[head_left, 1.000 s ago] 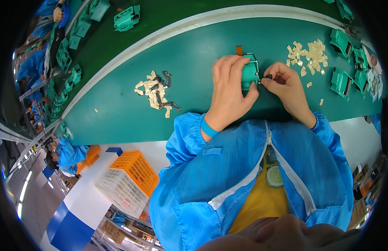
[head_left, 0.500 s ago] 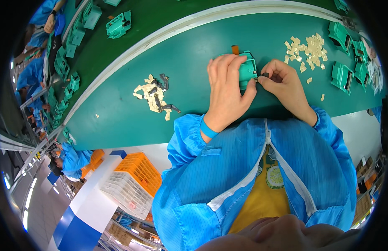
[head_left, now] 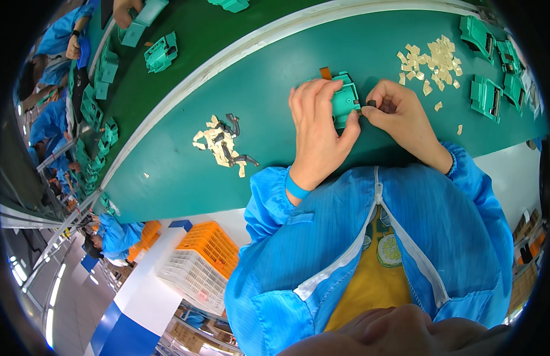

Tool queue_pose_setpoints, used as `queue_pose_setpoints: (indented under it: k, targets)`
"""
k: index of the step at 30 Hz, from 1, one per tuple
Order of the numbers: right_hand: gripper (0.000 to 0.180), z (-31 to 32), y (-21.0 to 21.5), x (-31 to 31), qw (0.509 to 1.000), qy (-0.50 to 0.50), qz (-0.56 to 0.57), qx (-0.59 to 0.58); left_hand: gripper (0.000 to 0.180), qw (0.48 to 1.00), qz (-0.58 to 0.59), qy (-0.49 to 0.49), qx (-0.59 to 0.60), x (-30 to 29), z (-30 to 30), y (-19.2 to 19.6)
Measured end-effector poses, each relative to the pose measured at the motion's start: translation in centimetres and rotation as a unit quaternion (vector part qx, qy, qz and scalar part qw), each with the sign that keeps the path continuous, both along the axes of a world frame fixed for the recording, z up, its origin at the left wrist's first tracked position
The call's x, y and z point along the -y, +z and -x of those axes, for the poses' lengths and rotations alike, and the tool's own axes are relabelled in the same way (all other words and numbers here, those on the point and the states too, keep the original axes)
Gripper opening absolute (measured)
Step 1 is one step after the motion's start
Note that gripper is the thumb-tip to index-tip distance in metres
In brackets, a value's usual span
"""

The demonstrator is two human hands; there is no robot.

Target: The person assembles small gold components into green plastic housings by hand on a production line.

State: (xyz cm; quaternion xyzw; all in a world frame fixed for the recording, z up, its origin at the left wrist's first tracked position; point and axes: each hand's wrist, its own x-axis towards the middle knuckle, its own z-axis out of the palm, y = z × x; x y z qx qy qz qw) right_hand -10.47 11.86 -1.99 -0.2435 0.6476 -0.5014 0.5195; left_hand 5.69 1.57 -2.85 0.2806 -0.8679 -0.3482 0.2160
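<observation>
A green plastic housing (head_left: 345,102) rests on the green work surface in front of me, with an orange flat ribbon (head_left: 326,73) sticking out at its far side. My left hand (head_left: 315,127) wraps over its left part, thumb along the near edge, and hides much of it. Against the housing's right edge, my right hand (head_left: 402,115) pinches a small black piece (head_left: 371,104). That piece is partly covered by the fingers, so its kind does not show. Both hands are bare; a blue band circles my left wrist.
Cream paper bits (head_left: 441,62) lie scattered at the far right, near several green housings (head_left: 485,98). Left of my hands is a pile of cream scraps and black strips (head_left: 221,142). Beyond a pale rail (head_left: 209,71), more housings (head_left: 162,52) sit on a dark green strip. Co-workers are at left.
The whole view has shifted slightly. Both hands keep their grip on the housing and the black piece. At the upper left, a co-worker's hand has come in over a housing.
</observation>
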Motion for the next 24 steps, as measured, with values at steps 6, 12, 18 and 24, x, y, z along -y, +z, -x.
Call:
queue_pose_setpoints:
  k: [6, 12, 18, 24]
  targets:
    - [0.02, 0.7, 1.6, -0.2, 0.991, 0.048, -0.054, -0.113, 0.056, 1.0, 0.007, -0.003, 0.01, 0.0, 0.0, 0.2]
    - [0.024, 0.6, 1.4, -0.9, 0.927, 0.009, -0.035, -0.373, 0.055, 1.0, 0.012, -0.003, 0.017, -0.2, -0.1, 0.1]
    - [0.02, 1.5, 1.3, -0.1, 0.989, 0.044, -0.04, -0.138, 0.057, 1.0, 0.007, -0.015, 0.018, 0.1, -0.3, 0.1]
    - [0.019, 1.6, 1.0, 0.1, 0.989, 0.052, -0.047, -0.131, 0.058, 1.0, 0.004, -0.019, 0.016, 0.1, -0.1, 0.2]
